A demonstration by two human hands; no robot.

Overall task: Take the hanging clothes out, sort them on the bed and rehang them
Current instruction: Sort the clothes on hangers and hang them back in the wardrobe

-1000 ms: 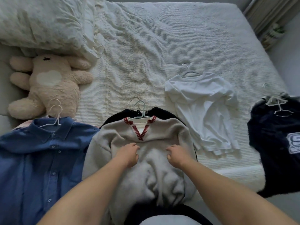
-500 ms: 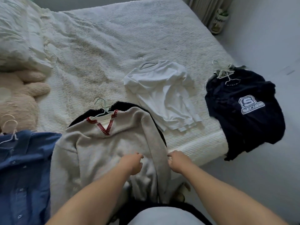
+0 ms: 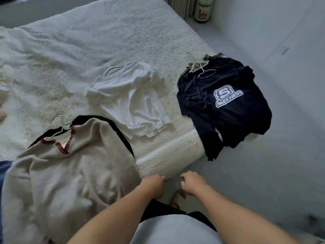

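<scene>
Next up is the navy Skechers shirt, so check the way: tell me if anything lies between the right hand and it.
Nothing visible does. The right hand hangs off the bed's near edge, holding nothing; between it and the navy shirt lie only bare bedspread and floor. The white T-shirt lies off to the left.

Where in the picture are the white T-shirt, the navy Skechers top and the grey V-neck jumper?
white T-shirt [image 3: 130, 101]: head view, on its chest.
navy Skechers top [image 3: 246, 117]: head view, below the logo.
grey V-neck jumper [image 3: 70, 173]: head view, mid front.

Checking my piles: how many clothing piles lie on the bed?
3 clear: grey sweater near left, white T-shirt centre, navy shirt at the corner. A blue sliver at the frame's left may be another.
</scene>
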